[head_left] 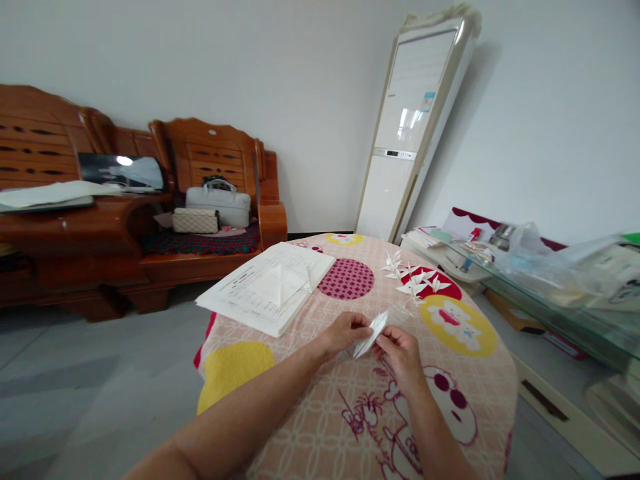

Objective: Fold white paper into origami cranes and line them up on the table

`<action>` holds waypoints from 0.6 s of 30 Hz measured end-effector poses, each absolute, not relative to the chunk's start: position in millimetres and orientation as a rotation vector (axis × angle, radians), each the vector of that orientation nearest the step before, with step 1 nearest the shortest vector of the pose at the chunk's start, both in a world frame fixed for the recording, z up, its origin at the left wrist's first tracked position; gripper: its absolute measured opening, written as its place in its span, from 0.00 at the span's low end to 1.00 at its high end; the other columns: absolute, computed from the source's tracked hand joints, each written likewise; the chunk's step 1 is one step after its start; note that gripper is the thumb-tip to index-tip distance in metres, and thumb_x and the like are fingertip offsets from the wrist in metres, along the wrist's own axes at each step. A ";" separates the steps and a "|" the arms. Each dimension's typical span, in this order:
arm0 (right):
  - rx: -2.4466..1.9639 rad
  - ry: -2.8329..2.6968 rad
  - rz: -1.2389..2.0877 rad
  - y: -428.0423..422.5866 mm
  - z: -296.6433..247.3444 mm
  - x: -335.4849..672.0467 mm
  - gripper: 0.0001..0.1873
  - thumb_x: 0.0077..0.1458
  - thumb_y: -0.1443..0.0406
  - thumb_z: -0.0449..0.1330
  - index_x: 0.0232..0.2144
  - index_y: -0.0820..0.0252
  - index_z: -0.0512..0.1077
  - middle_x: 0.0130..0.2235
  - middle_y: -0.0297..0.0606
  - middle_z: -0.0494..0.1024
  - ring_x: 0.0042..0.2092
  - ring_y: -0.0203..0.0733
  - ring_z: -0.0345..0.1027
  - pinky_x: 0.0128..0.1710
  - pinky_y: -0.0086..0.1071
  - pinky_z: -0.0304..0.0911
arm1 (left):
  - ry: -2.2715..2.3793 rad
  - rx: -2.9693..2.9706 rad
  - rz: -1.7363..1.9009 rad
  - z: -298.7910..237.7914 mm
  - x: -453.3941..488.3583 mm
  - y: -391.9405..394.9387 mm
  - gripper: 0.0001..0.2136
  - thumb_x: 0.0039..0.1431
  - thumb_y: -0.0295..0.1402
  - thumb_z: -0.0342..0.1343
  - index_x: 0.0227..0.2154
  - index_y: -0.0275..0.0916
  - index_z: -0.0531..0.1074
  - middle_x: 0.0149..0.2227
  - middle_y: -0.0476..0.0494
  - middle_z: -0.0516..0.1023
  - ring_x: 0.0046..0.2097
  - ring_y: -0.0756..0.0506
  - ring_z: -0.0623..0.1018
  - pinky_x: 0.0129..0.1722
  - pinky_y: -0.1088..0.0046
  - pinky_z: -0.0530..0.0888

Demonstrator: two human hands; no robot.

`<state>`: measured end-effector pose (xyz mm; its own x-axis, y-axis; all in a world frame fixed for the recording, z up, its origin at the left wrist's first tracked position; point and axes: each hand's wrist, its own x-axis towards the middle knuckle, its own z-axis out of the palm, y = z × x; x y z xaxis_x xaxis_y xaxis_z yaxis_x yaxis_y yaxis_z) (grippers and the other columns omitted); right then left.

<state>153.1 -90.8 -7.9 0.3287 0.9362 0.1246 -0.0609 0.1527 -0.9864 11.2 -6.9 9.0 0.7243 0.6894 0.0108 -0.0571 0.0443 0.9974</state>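
A small piece of folded white paper (371, 333) is pinched between both my hands above the table. My left hand (346, 331) grips its left side with closed fingers. My right hand (403, 353) holds its lower right edge, fingers curled. Under them lies a pink patterned tablecloth (320, 413) with coloured circles and cartoon figures. Several finished white paper cranes (414, 278) sit together farther back on the cloth. A stack of printed white sheets (267, 287) with a folded paper on top lies at the table's left rear.
A wooden sofa (200, 200) with a grey bag (219, 203) and a quilted purse (195, 221) stands to the left. A tall white air conditioner (410, 133) leans in the corner. A glass shelf (550, 293) with bags and papers runs along the right.
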 end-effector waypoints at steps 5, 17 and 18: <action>-1.231 -0.982 0.871 -90.7 -8.7 153.7 0.13 0.45 0.57 0.66 0.25 0.63 0.76 0.19 0.35 0.75 0.21 0.36 0.65 0.20 0.28 0.61 | 0.584 1.510 0.658 5.4 13.3 -3.5 0.15 0.44 0.40 0.62 0.26 0.32 0.71 0.24 0.50 0.69 0.26 0.53 0.66 0.26 0.78 0.60; -1.248 -0.993 0.855 -89.3 -11.4 155.8 0.12 0.45 0.58 0.66 0.25 0.62 0.75 0.18 0.34 0.74 0.19 0.35 0.63 0.18 0.27 0.59 | 0.536 1.591 0.732 0.4 15.8 -0.7 0.13 0.47 0.39 0.61 0.27 0.32 0.71 0.25 0.49 0.71 0.28 0.52 0.69 0.27 0.77 0.62; -1.246 -0.991 0.858 -89.3 -10.7 155.7 0.12 0.45 0.58 0.66 0.25 0.62 0.75 0.18 0.34 0.74 0.19 0.34 0.63 0.18 0.27 0.59 | 0.524 1.571 0.720 0.7 15.7 -0.4 0.14 0.46 0.40 0.62 0.27 0.32 0.71 0.25 0.49 0.71 0.27 0.52 0.68 0.27 0.77 0.62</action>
